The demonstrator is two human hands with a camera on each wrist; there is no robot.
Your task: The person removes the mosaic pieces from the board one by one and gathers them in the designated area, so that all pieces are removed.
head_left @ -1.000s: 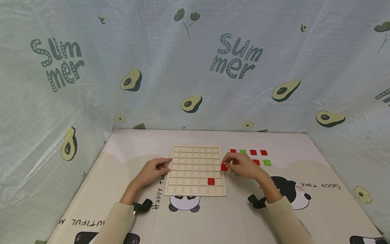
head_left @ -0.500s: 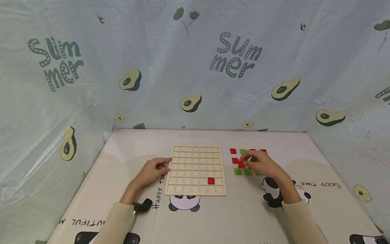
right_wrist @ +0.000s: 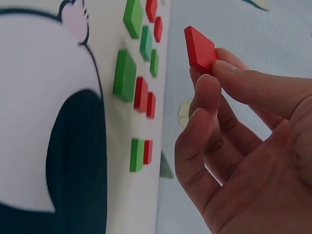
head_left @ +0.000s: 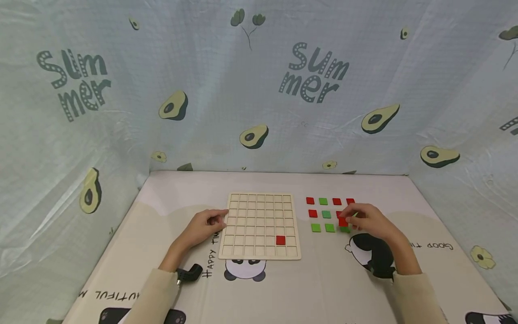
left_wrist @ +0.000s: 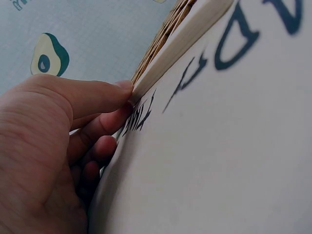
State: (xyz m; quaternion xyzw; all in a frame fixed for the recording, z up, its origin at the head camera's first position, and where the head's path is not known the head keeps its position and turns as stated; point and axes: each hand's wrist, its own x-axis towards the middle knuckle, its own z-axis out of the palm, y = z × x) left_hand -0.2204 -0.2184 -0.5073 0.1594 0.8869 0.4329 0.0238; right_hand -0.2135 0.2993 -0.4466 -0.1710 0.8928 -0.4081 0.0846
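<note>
A pale wooden grid board point(head_left: 255, 220) lies mid-table in the head view, with one red square tile point(head_left: 280, 240) in a cell toward its near right. My left hand point(head_left: 207, 225) touches the board's left edge with thumb and index fingertip, spaced apart along it. The left wrist view has those fingertips point(left_wrist: 124, 90) right at the wooden edge. Between thumb and fingers of my right hand point(head_left: 368, 219) is pinched another red square tile point(right_wrist: 200, 49). It is held above the table, over the right end of the rows of loose tiles, and partly covers tiles behind it.
Right of the board, loose square tiles lie in three rows, among them a red tile point(head_left: 310, 200), a green tile point(head_left: 323, 201) and a darker green tile point(head_left: 326, 214). Printed sheeting point(head_left: 259, 90) walls off the table's back and sides. The tablecloth point(head_left: 307, 288) has panda prints.
From the board's right edge, my right hand has moved right over the loose tiles, carrying the red tile. Tiles it covered before now show. My left hand stays put.
</note>
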